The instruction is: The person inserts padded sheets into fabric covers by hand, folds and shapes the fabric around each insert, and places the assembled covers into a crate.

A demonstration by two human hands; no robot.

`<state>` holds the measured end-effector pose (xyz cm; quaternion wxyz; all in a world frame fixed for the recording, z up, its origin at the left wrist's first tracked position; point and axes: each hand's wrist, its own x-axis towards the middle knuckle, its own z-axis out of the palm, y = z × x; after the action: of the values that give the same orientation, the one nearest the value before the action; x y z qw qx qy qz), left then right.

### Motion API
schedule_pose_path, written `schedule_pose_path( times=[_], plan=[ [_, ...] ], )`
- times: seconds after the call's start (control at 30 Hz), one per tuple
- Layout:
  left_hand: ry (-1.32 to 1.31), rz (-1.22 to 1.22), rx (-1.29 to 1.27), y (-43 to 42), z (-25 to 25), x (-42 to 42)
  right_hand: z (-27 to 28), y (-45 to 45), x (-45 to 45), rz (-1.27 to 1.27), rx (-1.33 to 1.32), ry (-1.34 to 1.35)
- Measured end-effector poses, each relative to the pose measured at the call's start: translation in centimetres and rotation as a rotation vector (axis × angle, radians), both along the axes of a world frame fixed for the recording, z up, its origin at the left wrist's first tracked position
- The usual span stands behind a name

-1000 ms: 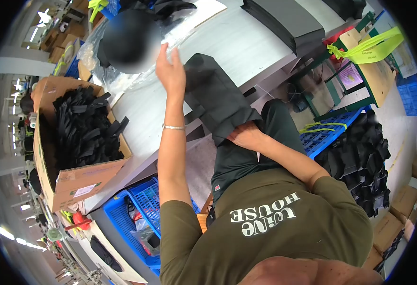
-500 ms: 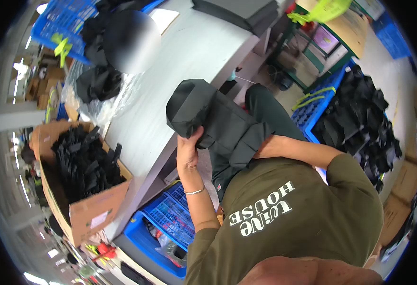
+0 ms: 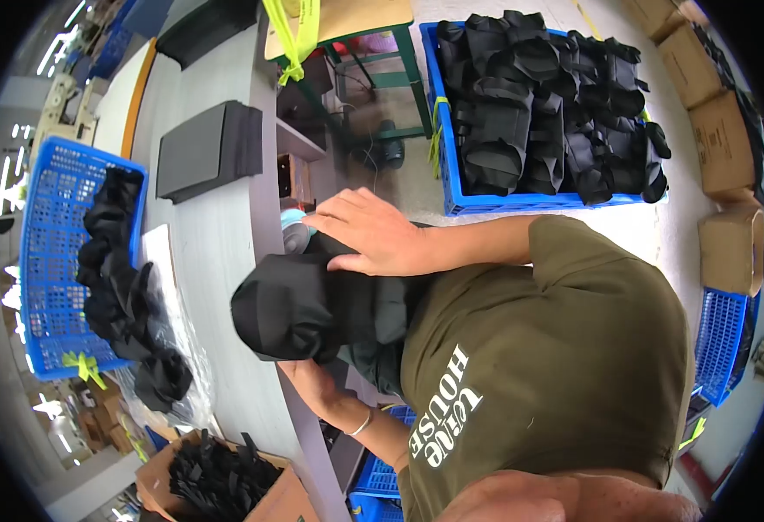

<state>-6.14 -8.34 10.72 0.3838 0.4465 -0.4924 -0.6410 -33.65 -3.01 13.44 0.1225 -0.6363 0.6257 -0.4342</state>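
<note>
A black fabric piece [image 3: 286,304] with a rounded end lies across my lap, beside the table edge. My left hand [image 3: 306,378], with a bracelet on its wrist, holds the piece from below; its fingers are mostly hidden under the fabric. Over the piece's upper side rests my right hand [image 3: 373,235], its fingers stretched out and the thumb apart, touching the fabric.
A stack of flat black pieces [image 3: 203,152] is on the grey table [image 3: 238,226]. Black pieces hang from a blue crate [image 3: 56,261] at left and fill another blue crate [image 3: 477,206] on the floor. A cardboard box [image 3: 286,500] holds black strips.
The view has turned toward the floor crate at the right. My left hand has come from the table to the fabric piece. My right hand has come out of its open end and lies over it.
</note>
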Motion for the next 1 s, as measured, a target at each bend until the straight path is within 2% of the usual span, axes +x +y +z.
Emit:
schedule_pose_path(
  times=[0.07,0.1,0.2,0.23,0.37,0.47,0.5,0.6,0.67,0.73,0.93,1.0],
  plan=[
    [0.020,-0.048,-0.038,0.7,0.1,-0.4,-2.1,-0.3,-0.1,0.036,-0.083,-0.158],
    [0.062,-0.070,-0.023,0.8,0.5,-0.7,-2.8,-0.5,-0.9,0.222,-0.082,-0.282],
    [0.229,-0.153,-0.051,0.6,1.5,-2.6,-0.3,0.5,-2.7,0.753,0.414,-0.921],
    [0.282,-0.183,-0.056,0.6,1.6,-3.2,0.3,1.0,-2.3,0.723,0.260,-0.835],
    [0.444,-0.289,-0.100,0.6,1.2,-4.8,-1.8,0.8,-1.6,0.976,0.256,-1.148],
    [0.513,-0.342,-0.114,0.8,0.6,-5.7,-5.0,0.5,-2.7,0.727,0.378,-1.334],
    [0.487,-0.336,-0.106,0.6,0.7,-5.9,-5.3,0.6,-1.9,0.536,0.312,-1.422],
    [0.313,-0.290,-0.039,0.4,0.4,-6.9,-6.5,2.2,-4.2,0.329,0.239,-1.374],
    [0.173,-0.251,0.017,0.3,0.5,-7.6,-7.3,3.9,-8.0,0.100,0.198,-1.326],
    [0.221,-0.256,0.070,0.4,-1.2,-7.5,-7.5,6.5,-12.4,-0.122,0.148,-1.295],
    [0.166,-0.242,0.266,2.2,-6.3,-6.2,-8.3,16.4,-21.0,-0.412,-0.111,-1.236],
    [0.136,-0.224,0.360,2.3,-9.3,-5.4,-8.4,18.9,-22.5,-0.459,-0.170,-1.314]
  ],
)
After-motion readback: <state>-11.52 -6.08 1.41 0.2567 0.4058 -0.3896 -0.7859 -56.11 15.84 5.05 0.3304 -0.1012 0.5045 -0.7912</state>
